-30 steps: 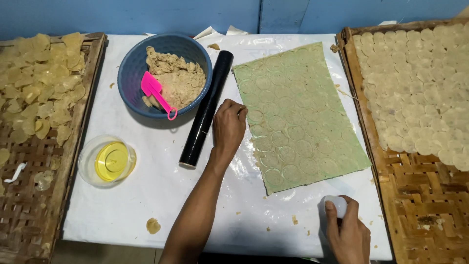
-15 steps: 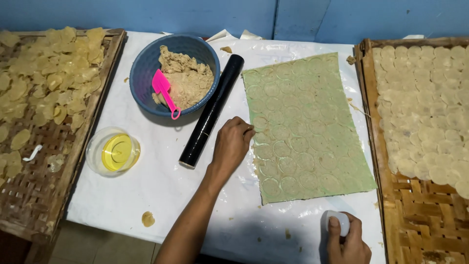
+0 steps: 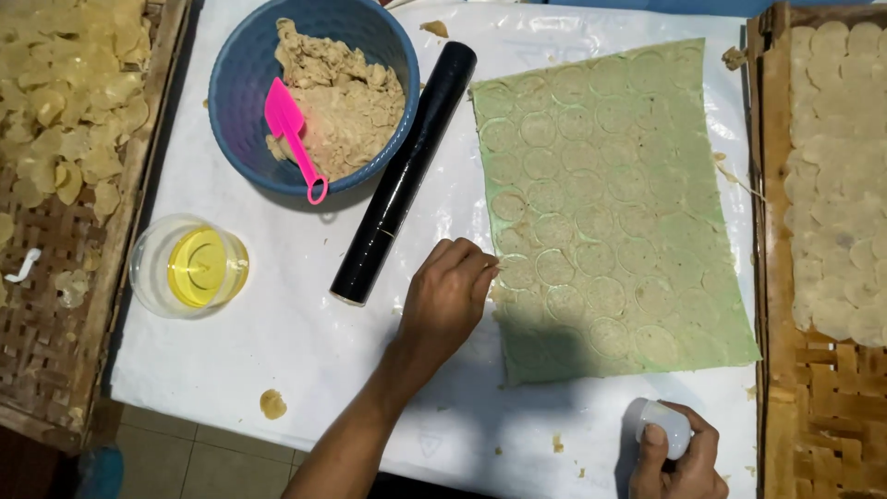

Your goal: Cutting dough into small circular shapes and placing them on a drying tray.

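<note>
A green sheet [image 3: 614,203] marked with round cut rings of dough lies on the white plastic table cover [image 3: 277,314]. My left hand [image 3: 448,296] rests with its fingertips pinched at the sheet's left edge, touching the dough there. My right hand [image 3: 679,462] at the bottom edge grips a small white round cutter [image 3: 663,425], just below the sheet's lower right corner. A black rolling pin [image 3: 404,176] lies diagonally just left of the sheet, close to my left hand.
A blue bowl [image 3: 242,83] holds tan dough and a pink scraper [image 3: 291,129]. A clear cup of yellow oil [image 3: 189,268] stands at the left. Woven trays flank the table: the left tray [image 3: 55,305] with dried pieces, the right tray [image 3: 813,370] with pale round discs.
The view has shifted closer and lower. My left hand has stayed at the sheet's left edge, fingers now pinched. My right hand still holds the cutter near the bottom edge.
</note>
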